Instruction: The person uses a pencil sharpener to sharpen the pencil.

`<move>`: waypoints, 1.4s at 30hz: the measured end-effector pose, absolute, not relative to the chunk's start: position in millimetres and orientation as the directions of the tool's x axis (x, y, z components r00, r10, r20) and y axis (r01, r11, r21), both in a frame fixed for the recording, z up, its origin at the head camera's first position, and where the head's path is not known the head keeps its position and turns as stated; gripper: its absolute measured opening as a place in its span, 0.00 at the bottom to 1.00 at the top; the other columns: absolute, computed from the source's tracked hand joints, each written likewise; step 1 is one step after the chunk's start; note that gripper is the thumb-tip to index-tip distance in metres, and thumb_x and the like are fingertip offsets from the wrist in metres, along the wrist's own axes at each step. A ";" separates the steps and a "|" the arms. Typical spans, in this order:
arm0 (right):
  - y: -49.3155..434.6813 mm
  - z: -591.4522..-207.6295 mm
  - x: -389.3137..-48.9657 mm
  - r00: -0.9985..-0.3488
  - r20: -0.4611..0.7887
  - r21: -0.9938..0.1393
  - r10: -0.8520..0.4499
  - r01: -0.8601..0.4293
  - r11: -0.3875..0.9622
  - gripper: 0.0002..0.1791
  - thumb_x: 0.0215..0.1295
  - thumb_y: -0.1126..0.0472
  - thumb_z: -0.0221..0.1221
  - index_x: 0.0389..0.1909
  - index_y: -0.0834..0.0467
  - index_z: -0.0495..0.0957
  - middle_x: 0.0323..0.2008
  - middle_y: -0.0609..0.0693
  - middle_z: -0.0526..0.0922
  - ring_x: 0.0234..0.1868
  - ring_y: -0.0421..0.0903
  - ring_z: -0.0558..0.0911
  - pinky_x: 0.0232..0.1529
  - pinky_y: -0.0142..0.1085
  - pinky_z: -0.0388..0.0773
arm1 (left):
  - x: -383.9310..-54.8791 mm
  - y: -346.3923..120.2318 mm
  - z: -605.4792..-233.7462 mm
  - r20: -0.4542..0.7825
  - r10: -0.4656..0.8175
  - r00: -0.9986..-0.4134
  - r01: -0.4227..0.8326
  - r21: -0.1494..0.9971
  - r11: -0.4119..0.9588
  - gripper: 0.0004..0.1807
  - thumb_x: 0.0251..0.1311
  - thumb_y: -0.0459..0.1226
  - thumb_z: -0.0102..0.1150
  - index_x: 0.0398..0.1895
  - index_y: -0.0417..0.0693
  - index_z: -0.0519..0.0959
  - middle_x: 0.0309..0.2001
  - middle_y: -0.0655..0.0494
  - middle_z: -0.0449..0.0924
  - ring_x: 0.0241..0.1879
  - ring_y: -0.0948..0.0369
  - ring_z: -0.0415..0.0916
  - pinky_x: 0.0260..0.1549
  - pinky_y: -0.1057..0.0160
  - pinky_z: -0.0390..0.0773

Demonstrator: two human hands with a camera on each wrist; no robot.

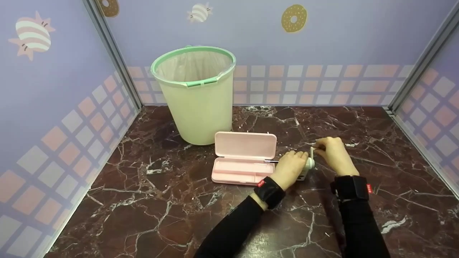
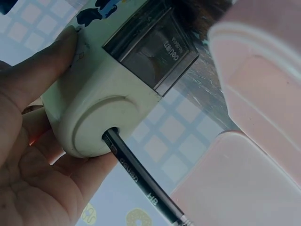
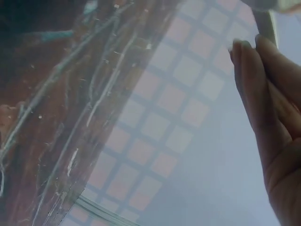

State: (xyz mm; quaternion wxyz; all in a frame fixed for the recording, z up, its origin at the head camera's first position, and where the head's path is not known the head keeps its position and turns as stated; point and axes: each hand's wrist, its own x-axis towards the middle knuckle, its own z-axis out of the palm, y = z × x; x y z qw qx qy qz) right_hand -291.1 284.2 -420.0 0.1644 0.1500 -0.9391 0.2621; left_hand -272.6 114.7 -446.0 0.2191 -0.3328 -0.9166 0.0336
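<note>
My left hand grips a pale green crank pencil sharpener from the side, thumb on one face and fingers round the other. A dark HB pencil sticks out of the sharpener's round hole, its tip hidden inside. In the head view the pencil's far end reaches over the pink pencil case, which lies with its lid up on the left. At the sharpener's right end, my right hand pinches the crank between thumb and fingers. A clear shavings drawer shows on the sharpener's side.
A pale green bin with a plastic liner stands behind the pencil case, at the back left. The dark red marbled tabletop is bordered by patterned lilac panels at the back and sides.
</note>
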 end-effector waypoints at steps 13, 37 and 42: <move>283.2 -437.1 -300.4 -0.888 0.422 -0.435 -0.184 -0.376 0.818 0.03 0.52 0.77 0.65 0.28 0.71 0.84 0.30 0.66 0.86 0.32 0.62 0.85 0.37 0.53 0.82 | -276.1 114.2 -445.8 0.368 0.636 -0.678 0.612 -0.196 0.766 0.19 0.65 0.38 0.50 0.59 0.52 0.78 0.52 0.60 0.83 0.48 0.61 0.81 0.50 0.67 0.79; 293.6 -432.6 -283.3 -0.863 -0.170 -0.558 -0.476 -0.314 0.769 0.06 0.45 0.69 0.70 0.23 0.66 0.82 0.20 0.51 0.84 0.19 0.37 0.80 0.22 0.29 0.77 | -269.2 116.4 -448.1 0.417 0.595 -0.687 0.577 -0.185 0.795 0.15 0.59 0.37 0.60 0.50 0.53 0.80 0.44 0.62 0.85 0.40 0.62 0.80 0.42 0.68 0.79; 295.7 -421.8 -279.2 -0.818 -0.230 -0.598 -0.527 -0.308 0.740 0.06 0.49 0.69 0.70 0.23 0.66 0.82 0.20 0.51 0.85 0.19 0.37 0.81 0.22 0.27 0.78 | -267.0 118.8 -446.1 0.383 0.553 -0.740 0.533 -0.168 0.829 0.19 0.56 0.37 0.63 0.53 0.53 0.80 0.45 0.62 0.84 0.42 0.63 0.80 0.45 0.68 0.79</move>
